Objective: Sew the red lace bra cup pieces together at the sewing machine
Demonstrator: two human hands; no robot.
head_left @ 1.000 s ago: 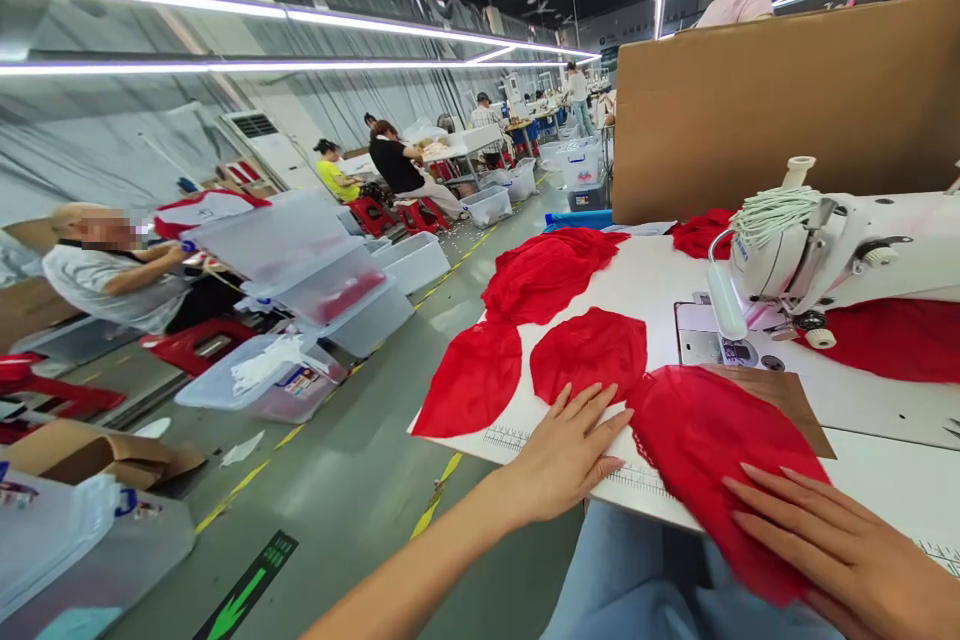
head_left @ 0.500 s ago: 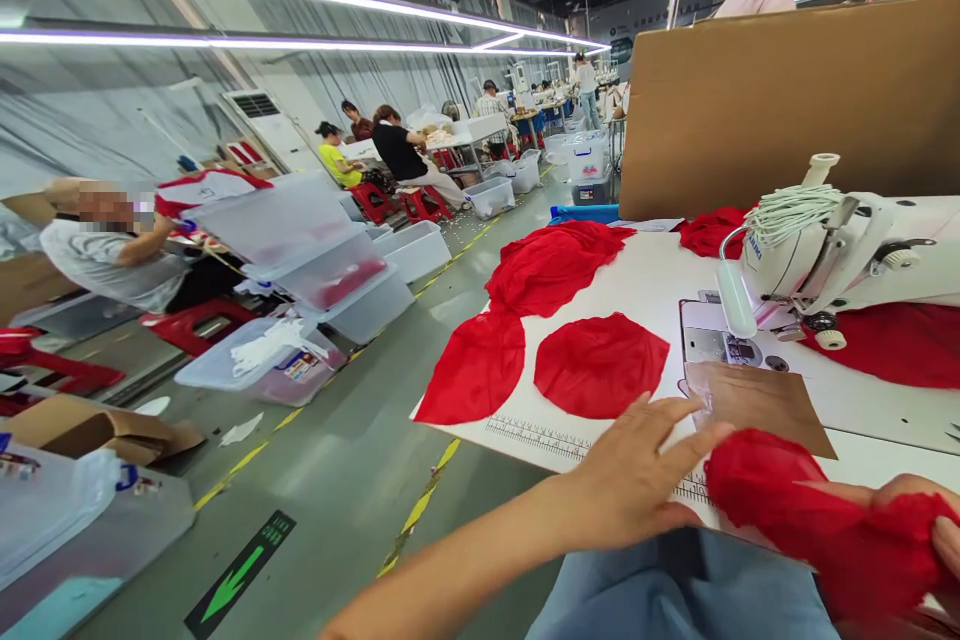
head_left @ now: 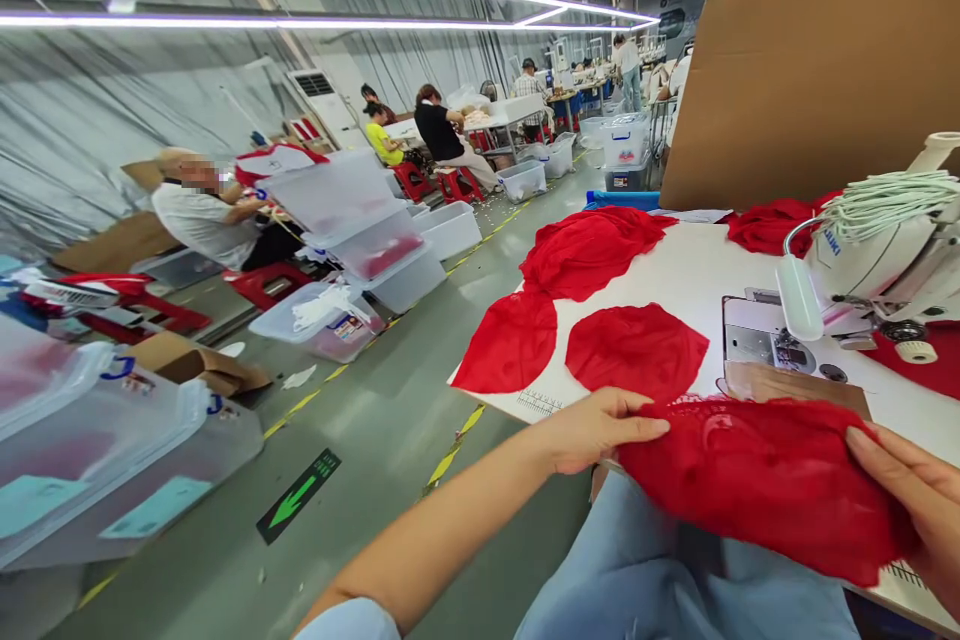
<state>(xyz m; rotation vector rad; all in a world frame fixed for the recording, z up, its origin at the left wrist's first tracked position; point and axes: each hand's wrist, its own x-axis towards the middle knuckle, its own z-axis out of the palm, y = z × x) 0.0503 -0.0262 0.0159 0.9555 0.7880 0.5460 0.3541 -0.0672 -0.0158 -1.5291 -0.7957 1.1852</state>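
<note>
A piece of red fabric (head_left: 757, 480) is stretched between my two hands over the front edge of the sewing table (head_left: 697, 270). My left hand (head_left: 600, 428) pinches its left end between thumb and fingers. At the other end, my right hand (head_left: 911, 490) grips the cloth, thumb on top and fingers partly hidden behind it. Two flat red fabric pieces (head_left: 636, 350) lie just beyond my left hand, with a heaped red bundle (head_left: 592, 250) behind them. The sewing machine (head_left: 877, 260) stands past the held cloth, a brown plate (head_left: 795, 388) in front of its needle area.
A cardboard panel (head_left: 817, 80) rises behind the machine. Ruler markings (head_left: 538, 404) run along the table's front edge. Clear plastic boxes (head_left: 375, 250) stand across the aisle, where a person (head_left: 210, 210) sits. More boxes (head_left: 150, 460) are at the lower left.
Both hands first lay flat on the red piece. My right hand gathered it up, my left hand took its other end, and it is now spread between them. The view has swung left.
</note>
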